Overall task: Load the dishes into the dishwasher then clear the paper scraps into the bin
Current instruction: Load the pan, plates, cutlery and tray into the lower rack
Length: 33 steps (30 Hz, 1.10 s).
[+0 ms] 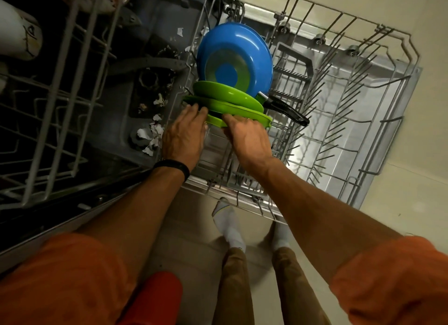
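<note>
Blue pan (232, 55): 1
Green plates (228, 95): 3
Wire racks (363, 65): 2
Hands: 2, left hand (184, 135) and right hand (249, 140)
Paper scraps (152, 133): over 5, left of centre

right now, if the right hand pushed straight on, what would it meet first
The nearest green plate, which the right hand already seems to hold; behind it stand more green plates, then the blue pan.

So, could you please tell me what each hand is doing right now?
Left hand: holding the green plate.
Right hand: holding the same plate.
</note>
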Tool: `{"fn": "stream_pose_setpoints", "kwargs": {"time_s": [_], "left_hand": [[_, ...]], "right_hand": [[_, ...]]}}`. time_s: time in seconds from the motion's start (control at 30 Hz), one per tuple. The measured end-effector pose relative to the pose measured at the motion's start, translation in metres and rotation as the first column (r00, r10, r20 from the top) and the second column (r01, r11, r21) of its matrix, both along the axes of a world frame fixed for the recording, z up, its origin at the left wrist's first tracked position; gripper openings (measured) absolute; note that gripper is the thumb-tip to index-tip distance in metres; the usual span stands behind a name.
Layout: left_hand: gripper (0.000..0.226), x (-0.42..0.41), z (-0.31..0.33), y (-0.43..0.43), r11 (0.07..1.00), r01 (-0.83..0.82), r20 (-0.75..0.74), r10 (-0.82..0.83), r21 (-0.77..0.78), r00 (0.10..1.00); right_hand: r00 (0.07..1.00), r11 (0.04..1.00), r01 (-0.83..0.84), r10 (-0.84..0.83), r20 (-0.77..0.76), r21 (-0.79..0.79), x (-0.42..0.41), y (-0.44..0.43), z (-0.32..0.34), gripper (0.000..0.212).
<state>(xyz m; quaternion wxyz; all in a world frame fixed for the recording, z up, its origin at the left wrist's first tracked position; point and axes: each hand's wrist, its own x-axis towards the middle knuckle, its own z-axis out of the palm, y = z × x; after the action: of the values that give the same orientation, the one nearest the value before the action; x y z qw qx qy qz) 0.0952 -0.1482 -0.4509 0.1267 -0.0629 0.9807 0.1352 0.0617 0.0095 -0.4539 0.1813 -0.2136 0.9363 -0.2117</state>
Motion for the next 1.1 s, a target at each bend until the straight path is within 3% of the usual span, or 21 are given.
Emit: {"fn": "stream_pose_setpoints", "kwargs": {"time_s": [0.1,0.23,0.33,0.43,0.6,0.8,0.97,1.1], "left_hand": [[0.043,0.001,-0.001,0.0,1.0,0.006,0.008,-0.006,0.007,1.0],[0.047,0.0,0.003,0.003,0.999,0.015,0.055,-0.013,-0.033,0.998],[0.047,0.008,0.012,0.014,0.996,0.084,-0.002,-0.084,-0.038,0.996],[0.052,0.021,0.016,0.025,0.983,0.183,-0.043,-0.184,-0.03,0.982],[0.071,0.027,0.014,0.027,0.975,0.213,-0.027,-0.215,-0.057,0.976],[0.063,0.019,0.025,0.031,0.972,0.215,0.015,-0.215,-0.091,0.977],[0.077,0.023,0.075,0.052,0.959,0.215,0.226,-0.172,-0.186,0.959],[0.081,0.035,0.156,0.076,0.975,0.177,0.25,-0.139,-0.137,0.958]], "right_hand": [[1.0,0.996,0.014,-0.016,-0.014,-0.088,0.009,0.012,0.004,0.039],[0.987,0.998,0.058,-0.055,-0.151,0.016,0.038,0.041,0.013,0.058],[0.99,0.997,0.06,-0.053,-0.132,0.05,0.054,0.055,0.017,0.07],[0.994,0.998,0.064,-0.063,-0.091,0.013,0.056,0.052,0.021,0.072],[0.991,0.996,0.085,-0.082,-0.11,0.028,0.052,0.046,0.021,0.074],[0.999,0.992,-0.009,0.015,-0.047,0.127,0.042,0.052,0.035,0.078],[0.99,0.98,-0.101,0.082,0.117,0.171,0.041,0.07,0.085,0.083],[0.977,0.966,-0.16,0.126,0.172,0.202,0.048,0.09,0.162,0.082]]}}
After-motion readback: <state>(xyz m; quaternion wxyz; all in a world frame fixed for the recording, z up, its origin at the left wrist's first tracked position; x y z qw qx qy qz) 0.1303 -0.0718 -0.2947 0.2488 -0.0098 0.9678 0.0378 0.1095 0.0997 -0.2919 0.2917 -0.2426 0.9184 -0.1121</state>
